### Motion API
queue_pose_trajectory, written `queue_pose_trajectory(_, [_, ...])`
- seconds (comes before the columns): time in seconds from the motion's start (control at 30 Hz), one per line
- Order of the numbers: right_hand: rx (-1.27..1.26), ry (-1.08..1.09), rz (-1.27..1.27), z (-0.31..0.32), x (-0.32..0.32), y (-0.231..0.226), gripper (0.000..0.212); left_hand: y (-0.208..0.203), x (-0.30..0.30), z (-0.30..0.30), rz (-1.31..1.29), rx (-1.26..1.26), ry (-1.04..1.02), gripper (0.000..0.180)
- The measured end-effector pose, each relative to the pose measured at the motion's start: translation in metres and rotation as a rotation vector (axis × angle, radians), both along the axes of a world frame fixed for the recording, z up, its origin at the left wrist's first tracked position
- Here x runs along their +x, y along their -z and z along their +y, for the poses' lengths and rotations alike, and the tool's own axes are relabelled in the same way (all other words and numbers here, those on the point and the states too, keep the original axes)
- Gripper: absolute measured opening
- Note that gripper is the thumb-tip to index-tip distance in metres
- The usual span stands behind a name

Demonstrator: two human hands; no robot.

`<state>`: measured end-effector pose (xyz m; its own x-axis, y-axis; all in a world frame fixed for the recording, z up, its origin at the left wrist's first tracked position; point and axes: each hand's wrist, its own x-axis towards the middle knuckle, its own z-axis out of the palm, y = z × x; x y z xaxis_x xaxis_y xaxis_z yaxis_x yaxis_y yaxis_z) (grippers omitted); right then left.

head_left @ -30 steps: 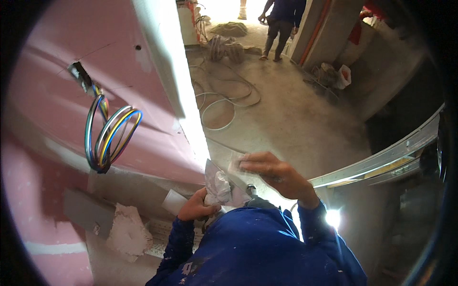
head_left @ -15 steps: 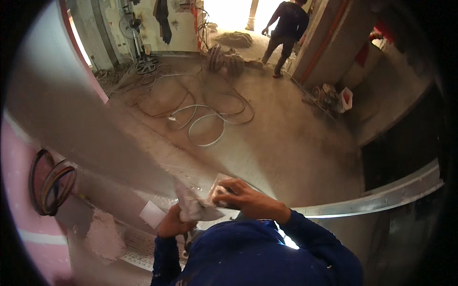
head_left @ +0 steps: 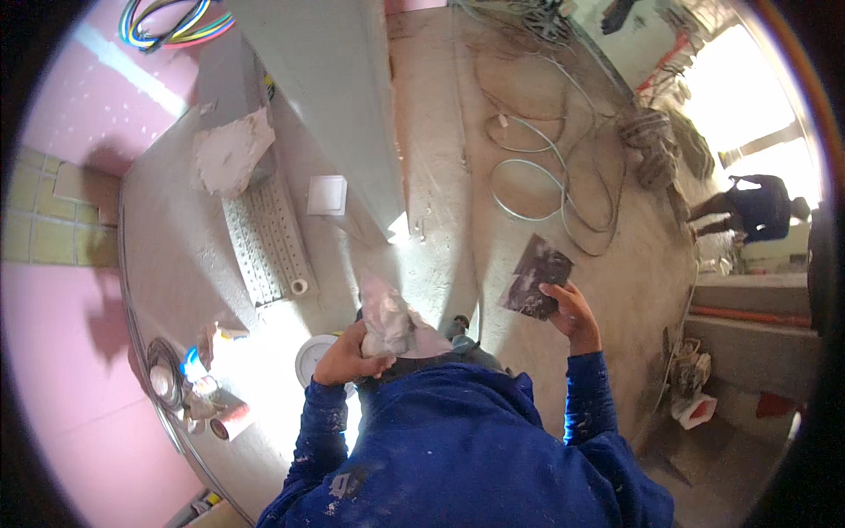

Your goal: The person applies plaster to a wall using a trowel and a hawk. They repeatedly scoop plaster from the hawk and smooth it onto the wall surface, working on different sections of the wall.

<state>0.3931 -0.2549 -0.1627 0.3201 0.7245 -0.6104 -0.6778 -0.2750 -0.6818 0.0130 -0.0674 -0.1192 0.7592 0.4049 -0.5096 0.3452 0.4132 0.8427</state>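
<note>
My left hand [head_left: 345, 356] grips a trowel-like plate [head_left: 415, 339] loaded with a lump of grey plaster [head_left: 384, 315], held close in front of my chest. My right hand [head_left: 570, 310] holds a flat, dirty putty knife [head_left: 535, 275] out to the right, blade tilted up and away. Both arms are in blue, plaster-spattered sleeves [head_left: 466, 440]. The two tools are apart, with bare concrete floor between them.
A pink wall [head_left: 79, 132] with a coil of coloured wires [head_left: 172, 26] is at the left. On the floor lie a plaster lump [head_left: 233, 154], a perforated metal strip [head_left: 264, 246], a white switch plate [head_left: 327, 194], a white lid [head_left: 314, 356], tape rolls [head_left: 224, 421] and looped cables [head_left: 537, 180]. Another person [head_left: 753, 207] stands far right.
The view has swung down toward the floor. My right hand has pulled away from the plaster plate to the right, taking the putty knife with it.
</note>
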Motion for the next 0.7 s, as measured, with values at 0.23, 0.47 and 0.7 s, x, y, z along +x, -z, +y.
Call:
queue_pose_trajectory(0.23, [0.021, -0.166, -0.132, 0.111, 0.017, 0.051, 0.043, 0.085, -0.042, 0.032, -0.142, -0.041, -0.578, 0.057])
queue_pose_trajectory(0.47, [0.327, -0.075, -0.278, 0.197, 0.059, 0.182, 0.039, 0.249, -0.033, 0.105, -0.221, 0.278, -0.776, 0.034])
queue_pose_trajectory(0.7, [0.647, 0.041, -0.24, 0.256, 0.1, 0.226, 0.03, 0.351, 0.004, 0.165, -0.517, 0.427, -0.762, 0.032])
